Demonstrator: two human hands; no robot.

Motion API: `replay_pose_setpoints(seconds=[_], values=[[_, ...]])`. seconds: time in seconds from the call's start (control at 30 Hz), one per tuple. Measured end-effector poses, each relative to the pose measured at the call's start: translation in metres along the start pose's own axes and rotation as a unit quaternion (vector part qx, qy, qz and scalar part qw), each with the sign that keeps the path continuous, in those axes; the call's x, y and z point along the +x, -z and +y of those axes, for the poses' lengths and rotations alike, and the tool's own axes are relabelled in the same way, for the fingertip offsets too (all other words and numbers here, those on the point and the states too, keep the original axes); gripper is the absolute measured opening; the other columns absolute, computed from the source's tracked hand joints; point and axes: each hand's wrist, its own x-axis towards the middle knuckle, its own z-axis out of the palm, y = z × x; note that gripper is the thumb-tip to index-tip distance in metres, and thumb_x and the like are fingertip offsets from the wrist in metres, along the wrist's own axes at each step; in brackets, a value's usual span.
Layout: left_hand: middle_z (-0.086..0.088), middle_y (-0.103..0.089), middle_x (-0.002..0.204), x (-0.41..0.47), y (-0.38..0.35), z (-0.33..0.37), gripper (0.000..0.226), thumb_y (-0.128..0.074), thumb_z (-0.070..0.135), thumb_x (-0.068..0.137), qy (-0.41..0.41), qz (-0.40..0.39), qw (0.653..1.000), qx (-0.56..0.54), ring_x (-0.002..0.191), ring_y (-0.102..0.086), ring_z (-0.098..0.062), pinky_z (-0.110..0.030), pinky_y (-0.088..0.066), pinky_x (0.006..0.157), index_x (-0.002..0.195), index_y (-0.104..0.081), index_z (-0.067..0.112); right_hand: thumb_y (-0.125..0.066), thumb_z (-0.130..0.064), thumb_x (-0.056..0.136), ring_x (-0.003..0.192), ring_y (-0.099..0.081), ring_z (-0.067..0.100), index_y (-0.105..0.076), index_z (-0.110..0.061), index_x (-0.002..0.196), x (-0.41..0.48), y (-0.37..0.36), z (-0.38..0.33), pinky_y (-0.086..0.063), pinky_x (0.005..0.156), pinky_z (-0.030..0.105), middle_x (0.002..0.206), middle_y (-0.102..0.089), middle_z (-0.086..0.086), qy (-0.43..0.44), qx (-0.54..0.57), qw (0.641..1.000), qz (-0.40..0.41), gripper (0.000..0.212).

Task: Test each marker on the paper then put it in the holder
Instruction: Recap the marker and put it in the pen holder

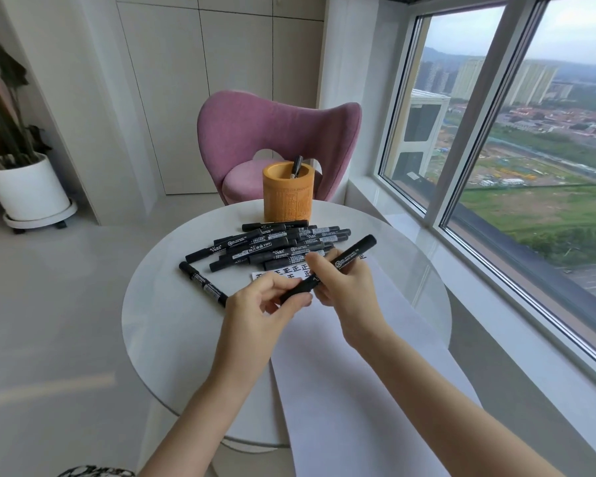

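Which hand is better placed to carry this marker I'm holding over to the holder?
Right, probably. The right hand wraps the barrel of the marker, while the left hand only pinches its near end. The holder stands straight ahead of both hands.

The left arm and right arm are bare to the wrist. The left hand and right hand are bare as well. Black-and-white patterned cloth shows at the bottom edge beside the left arm.
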Motion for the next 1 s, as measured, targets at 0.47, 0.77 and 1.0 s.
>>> replay_pose_setpoints(seconds=[0.47,0.77,1.0], values=[[0.005,-0.063,0.062,0.012,0.014,0.003,0.01,-0.059,0.021,0.089,0.028,0.041,0.999,0.01,0.052,-0.047,-0.003,-0.014,-0.039,0.053,0.083,-0.065,0.016,-0.046,-0.066,0.086,0.037,-0.031,0.011,-0.052,-0.008,0.059,0.01,-0.001,-0.019,-0.029,0.044,0.02,0.042,-0.036,-0.002,-0.126,-0.18,0.973,-0.074,0.064],[0.008,-0.054,0.052,0.018,0.022,0.003,0.03,-0.056,0.032,0.09,0.033,0.054,0.995,0.082,0.046,-0.04,-0.003,-0.019,-0.032,0.051,0.066,-0.058,0.015,-0.071,-0.012,0.084,0.075,-0.047,-0.012,-0.067,-0.012,0.102,0.02,0.01,-0.003,-0.041,0.066,0.014,0.094,-0.042,-0.011,0.319,-0.428,0.838,-0.112,0.019],[0.011,-0.064,0.064,0.028,0.042,-0.004,0.028,-0.058,0.049,0.083,0.039,0.017,0.994,0.105,0.054,-0.051,-0.002,-0.012,-0.04,0.056,0.079,-0.068,0.024,-0.073,-0.011,0.082,0.067,-0.053,0.012,-0.066,-0.008,0.086,0.059,0.001,-0.012,-0.041,0.062,0.018,0.089,-0.059,0.004,0.277,-0.326,0.902,-0.047,0.009]])
